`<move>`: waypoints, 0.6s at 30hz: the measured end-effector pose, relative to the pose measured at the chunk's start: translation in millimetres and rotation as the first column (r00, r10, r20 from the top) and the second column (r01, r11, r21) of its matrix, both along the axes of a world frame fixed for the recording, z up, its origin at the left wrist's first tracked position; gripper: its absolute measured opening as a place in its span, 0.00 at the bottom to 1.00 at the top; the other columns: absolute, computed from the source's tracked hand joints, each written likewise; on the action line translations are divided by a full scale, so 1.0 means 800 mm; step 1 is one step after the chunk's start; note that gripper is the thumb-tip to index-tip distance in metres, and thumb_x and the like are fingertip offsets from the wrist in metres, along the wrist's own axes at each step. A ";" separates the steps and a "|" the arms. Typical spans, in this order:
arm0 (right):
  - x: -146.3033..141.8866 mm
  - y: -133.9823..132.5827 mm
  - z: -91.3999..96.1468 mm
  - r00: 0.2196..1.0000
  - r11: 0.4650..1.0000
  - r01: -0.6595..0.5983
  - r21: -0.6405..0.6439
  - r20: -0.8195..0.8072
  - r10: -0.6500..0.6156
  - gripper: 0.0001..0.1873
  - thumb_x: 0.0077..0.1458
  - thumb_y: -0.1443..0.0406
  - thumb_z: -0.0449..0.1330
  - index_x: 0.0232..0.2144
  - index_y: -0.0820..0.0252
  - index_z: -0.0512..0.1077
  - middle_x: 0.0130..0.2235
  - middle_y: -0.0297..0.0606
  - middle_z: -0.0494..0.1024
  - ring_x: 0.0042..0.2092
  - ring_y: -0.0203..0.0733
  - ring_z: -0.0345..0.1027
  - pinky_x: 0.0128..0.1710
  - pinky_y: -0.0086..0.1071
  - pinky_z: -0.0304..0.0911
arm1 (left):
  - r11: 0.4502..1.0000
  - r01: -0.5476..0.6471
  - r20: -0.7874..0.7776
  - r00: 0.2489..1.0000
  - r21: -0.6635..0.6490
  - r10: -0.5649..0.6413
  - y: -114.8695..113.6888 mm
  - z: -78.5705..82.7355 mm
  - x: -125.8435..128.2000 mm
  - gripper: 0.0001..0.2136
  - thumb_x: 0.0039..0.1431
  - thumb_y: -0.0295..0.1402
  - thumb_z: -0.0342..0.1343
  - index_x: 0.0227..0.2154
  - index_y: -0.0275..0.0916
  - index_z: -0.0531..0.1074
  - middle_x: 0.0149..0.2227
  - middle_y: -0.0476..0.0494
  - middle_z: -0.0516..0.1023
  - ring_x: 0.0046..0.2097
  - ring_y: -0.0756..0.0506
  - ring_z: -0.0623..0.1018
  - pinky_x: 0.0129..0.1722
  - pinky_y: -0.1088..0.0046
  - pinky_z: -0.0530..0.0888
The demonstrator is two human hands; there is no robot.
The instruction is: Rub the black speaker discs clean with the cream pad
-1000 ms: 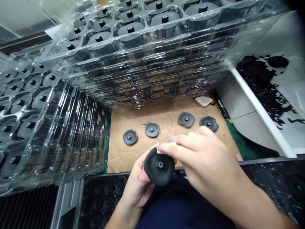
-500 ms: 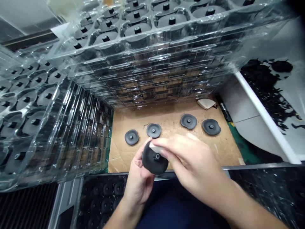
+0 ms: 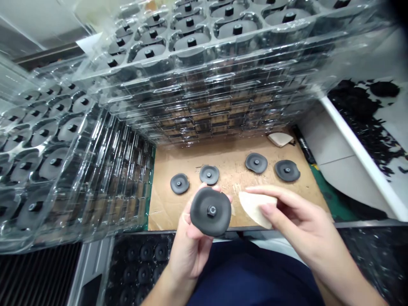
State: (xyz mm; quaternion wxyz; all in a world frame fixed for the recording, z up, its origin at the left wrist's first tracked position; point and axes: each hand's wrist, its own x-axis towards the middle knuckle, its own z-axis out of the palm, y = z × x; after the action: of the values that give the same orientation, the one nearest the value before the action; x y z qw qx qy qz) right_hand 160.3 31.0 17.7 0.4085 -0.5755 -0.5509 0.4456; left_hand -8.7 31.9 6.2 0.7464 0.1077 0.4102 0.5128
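Cardboard-topped bench (image 3: 223,153) | left hand (image 3: 191,250) grip clamped on black disc (image 3: 210,211) | right hand (image 3: 302,229) pinching pale wedge (image 3: 255,207) just beside disc

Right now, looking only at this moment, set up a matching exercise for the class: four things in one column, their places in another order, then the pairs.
Things
1. black disc
2. pale wedge
3. four small discs
4. stacked clear trays

Places
A. lying on the cardboard
B. held in the left hand
C. standing behind the cardboard
D. held in the right hand

Pairs: 1-B, 2-D, 3-A, 4-C
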 end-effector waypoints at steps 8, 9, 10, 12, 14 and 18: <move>-0.059 0.025 0.028 0.897 0.867 -0.436 0.242 0.196 0.397 0.11 0.58 0.72 0.51 0.35 0.62 0.74 0.33 0.37 0.78 0.34 0.37 0.71 0.35 0.29 0.67 | 0.999 -0.035 -0.106 0.994 -0.029 0.032 -0.013 -0.014 0.000 0.26 0.35 0.34 0.70 0.43 0.45 0.74 0.44 0.47 0.79 0.46 0.43 0.77 0.47 0.72 0.73; -0.062 0.028 0.024 0.904 0.881 -0.417 0.223 0.200 0.378 0.11 0.58 0.72 0.51 0.35 0.61 0.74 0.33 0.37 0.78 0.34 0.36 0.71 0.35 0.29 0.66 | 0.999 -0.036 -0.127 0.991 -0.030 0.032 -0.013 -0.017 -0.001 0.27 0.35 0.33 0.70 0.44 0.46 0.74 0.42 0.47 0.80 0.45 0.43 0.77 0.47 0.71 0.73; -0.064 0.030 0.021 0.931 0.900 -0.349 0.262 0.209 0.301 0.12 0.58 0.72 0.51 0.36 0.62 0.74 0.34 0.38 0.78 0.35 0.37 0.71 0.36 0.30 0.66 | 0.999 -0.024 -0.138 0.990 -0.032 0.019 -0.013 -0.018 -0.001 0.27 0.36 0.33 0.70 0.44 0.45 0.74 0.40 0.47 0.80 0.44 0.42 0.78 0.47 0.70 0.73; -0.063 0.031 0.018 0.970 0.901 -0.215 0.377 0.188 0.153 0.13 0.59 0.71 0.50 0.39 0.67 0.73 0.35 0.43 0.78 0.36 0.39 0.71 0.38 0.33 0.66 | 0.999 0.022 -0.124 0.992 -0.037 -0.026 -0.012 -0.018 0.000 0.27 0.37 0.35 0.70 0.45 0.43 0.74 0.38 0.45 0.81 0.44 0.42 0.78 0.48 0.68 0.73; -0.055 0.025 0.020 0.965 0.898 -0.262 0.353 0.119 0.234 0.12 0.59 0.72 0.50 0.39 0.66 0.73 0.35 0.41 0.78 0.36 0.37 0.71 0.38 0.30 0.66 | 0.999 0.022 -0.102 0.994 -0.035 -0.026 -0.011 -0.016 0.000 0.27 0.36 0.34 0.70 0.44 0.43 0.74 0.39 0.46 0.81 0.45 0.42 0.77 0.48 0.69 0.72; -0.028 0.011 0.029 0.904 0.908 -0.416 0.044 0.123 0.408 0.10 0.56 0.73 0.53 0.35 0.59 0.74 0.33 0.32 0.77 0.32 0.32 0.70 0.32 0.24 0.63 | 0.999 -0.006 -0.069 0.998 -0.046 0.002 -0.008 -0.012 -0.002 0.27 0.32 0.33 0.72 0.42 0.44 0.75 0.43 0.47 0.80 0.46 0.44 0.77 0.46 0.76 0.73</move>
State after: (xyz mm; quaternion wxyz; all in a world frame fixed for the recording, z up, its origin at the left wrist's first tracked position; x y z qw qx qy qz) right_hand 137.6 39.8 41.2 0.2936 -0.4553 -0.6970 0.4698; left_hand -10.2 25.9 -3.5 0.7331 0.1072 0.4477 0.5006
